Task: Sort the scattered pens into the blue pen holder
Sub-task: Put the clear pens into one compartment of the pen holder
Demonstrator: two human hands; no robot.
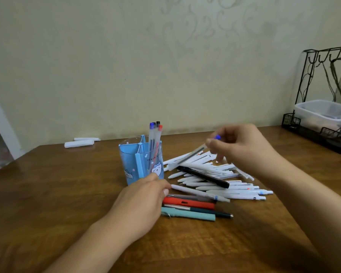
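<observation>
Hidden under my hands

My left hand (140, 196) covers the near ends of the coloured pens (189, 208); my right hand (242, 146) is motion-blurred, and the wire rack (323, 95) runs off-frame.

Bare wooden table (57, 194) at 9 o'clock of blue pen holder (141, 160). Blocked at 3 o'clock by pen pile (215, 174). Narrowed from above by upright pens (155, 138) in the right compartment.
</observation>
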